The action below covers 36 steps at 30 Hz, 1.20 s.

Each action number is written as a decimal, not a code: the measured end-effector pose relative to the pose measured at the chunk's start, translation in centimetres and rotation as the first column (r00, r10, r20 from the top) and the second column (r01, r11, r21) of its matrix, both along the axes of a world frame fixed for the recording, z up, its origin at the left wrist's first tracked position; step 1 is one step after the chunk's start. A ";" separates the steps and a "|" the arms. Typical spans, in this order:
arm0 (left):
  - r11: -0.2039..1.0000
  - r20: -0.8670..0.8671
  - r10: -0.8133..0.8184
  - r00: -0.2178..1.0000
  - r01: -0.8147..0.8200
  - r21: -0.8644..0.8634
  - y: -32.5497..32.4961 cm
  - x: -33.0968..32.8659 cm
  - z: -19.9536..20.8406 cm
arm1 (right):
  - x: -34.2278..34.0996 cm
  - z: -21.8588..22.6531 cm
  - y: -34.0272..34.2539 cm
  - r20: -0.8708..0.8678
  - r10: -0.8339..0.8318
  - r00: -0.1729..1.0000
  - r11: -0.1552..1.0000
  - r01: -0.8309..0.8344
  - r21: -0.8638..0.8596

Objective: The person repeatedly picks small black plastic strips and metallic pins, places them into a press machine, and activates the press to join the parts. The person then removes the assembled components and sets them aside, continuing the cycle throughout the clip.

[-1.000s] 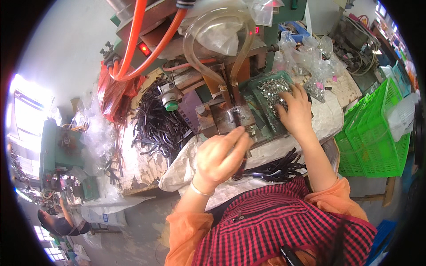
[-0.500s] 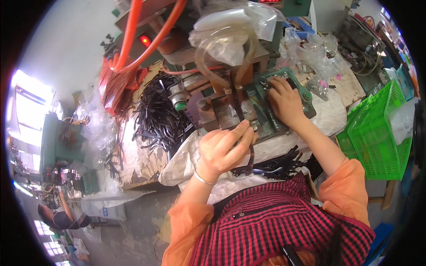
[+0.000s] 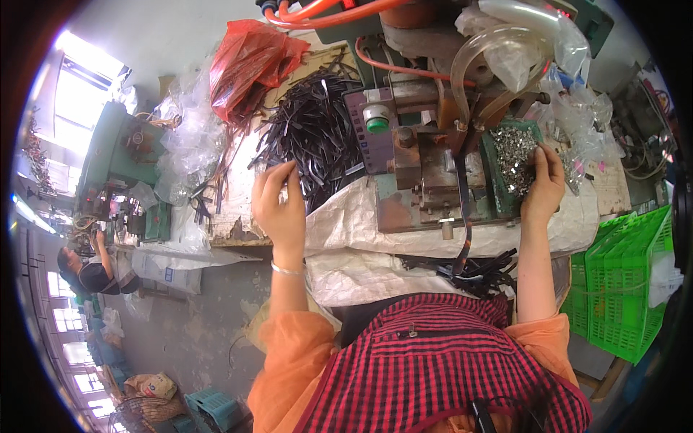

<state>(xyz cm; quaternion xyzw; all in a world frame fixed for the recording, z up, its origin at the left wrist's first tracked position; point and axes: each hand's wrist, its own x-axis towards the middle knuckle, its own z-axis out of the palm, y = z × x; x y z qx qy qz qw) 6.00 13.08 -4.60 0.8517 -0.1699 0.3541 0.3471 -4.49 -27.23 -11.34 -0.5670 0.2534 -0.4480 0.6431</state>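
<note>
Landmark: the small press machine point(image 3: 426, 166) in the middle of the table point(image 3: 238, 209). Left hand point(image 3: 280, 206) is raised just left of the press, at the near edge of the heap of dark metal strips point(image 3: 314, 133); its fingers point(image 3: 285, 177) are pinched together on the end of one strip, grip closed on it as far as I can tell. The strips in the heap lie in all directions, many with their long axis running away from the person toward the back of the table; the heap sits beyond and slightly right of the left grip, touching distance. Right hand point(image 3: 543, 186) rests on the right side of the press, fingers curled down into the green tray point(image 3: 498, 184) of small silvery metal parts point(image 3: 514, 155); whether it has a part pinched I cannot tell, the fingertips are buried. A single long dark strip point(image 3: 462, 209) hangs down the front of the press, long axis toward the person, ending over a pile of finished dark strips point(image 3: 476, 270) on the white sack cloth point(image 3: 361, 231). The left hand is nearer the heap, the right nearer the tray. Between the left hand and the press die stands the grey control block with a green button point(image 3: 377, 121). Clear hoses point(image 3: 498, 65) arch above the press; a red plastic bag point(image 3: 249, 61) lies behind the heap; a green crate point(image 3: 621, 281) stands right of the press, well apart.
</note>
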 end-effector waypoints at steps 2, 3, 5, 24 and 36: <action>0.971 0.043 -0.072 0.996 0.060 0.234 0.1 2.9 0.1 | 0.7 1.1 0.7 -0.040 0.037 0.999 0.991 -0.042 -0.130; 0.940 0.013 -0.095 0.995 0.085 0.329 -0.2 4.2 -0.5 | 0.7 1.6 1.1 -0.072 0.045 0.996 0.979 -0.059 -0.195; 0.842 -0.050 -0.108 0.993 0.118 0.526 -0.3 6.2 -1.2 | 0.7 2.6 1.7 -0.147 0.060 0.987 0.957 -0.099 -0.273; 0.723 -0.377 -0.575 0.726 0.235 -0.649 -3.2 3.9 -4.3 | 0.2 8.8 7.7 -0.094 0.375 0.922 0.851 -0.383 -0.360; 0.657 0.129 -0.519 0.845 0.491 -0.573 -8.9 -3.9 5.8 | 1.3 9.1 11.3 0.100 0.468 0.878 0.883 -0.468 -0.024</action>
